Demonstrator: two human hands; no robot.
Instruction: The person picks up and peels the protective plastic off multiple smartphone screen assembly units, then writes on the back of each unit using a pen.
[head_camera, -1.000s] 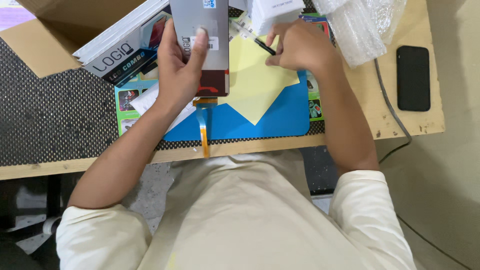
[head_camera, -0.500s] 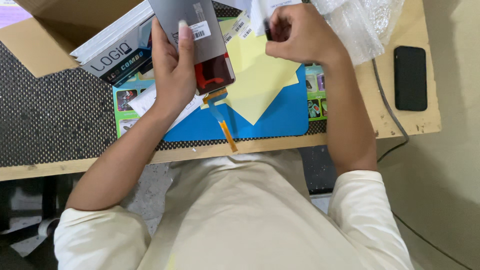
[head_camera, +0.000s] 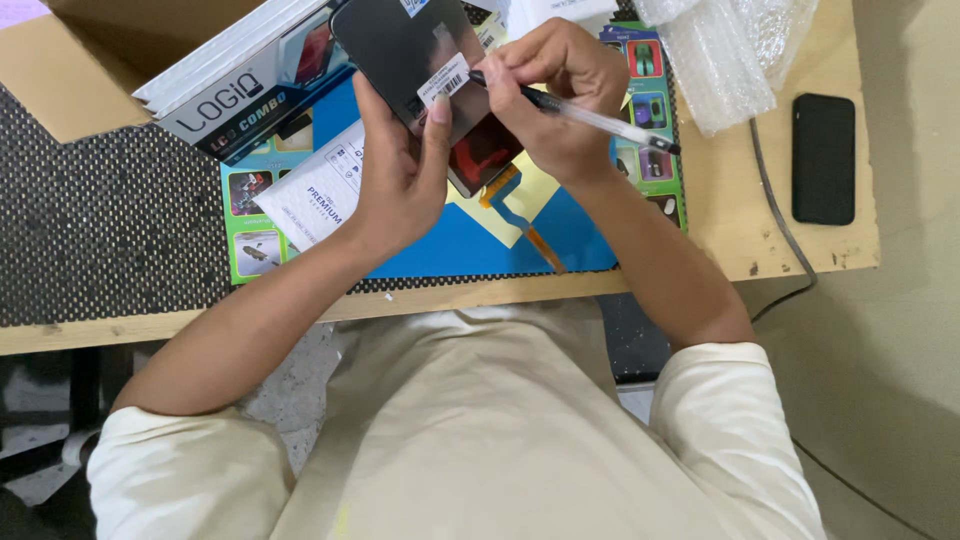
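My left hand (head_camera: 395, 175) holds a dark phone screen panel (head_camera: 405, 55) tilted above the blue mat (head_camera: 450, 245). A white sticker (head_camera: 443, 80) sits on the panel's back and an orange flex cable (head_camera: 520, 220) hangs from its lower end. My right hand (head_camera: 555, 95) grips a clear pen (head_camera: 600, 122), with the pen's tip touching the panel just right of the sticker. A yellow sheet (head_camera: 535, 185) lies on the mat under the panel.
An open cardboard box (head_camera: 60, 80) and a flat white product box (head_camera: 235, 90) lie at the far left. Bubble wrap (head_camera: 730, 55) sits at the far right, a black phone (head_camera: 823, 157) beside it. A white pouch (head_camera: 320, 190) lies on the mat. A cable (head_camera: 775, 225) runs off the table edge.
My left hand has tilted the panel and brought it closer. My right hand has moved in from the far side and set the pen tip on the panel by the sticker.
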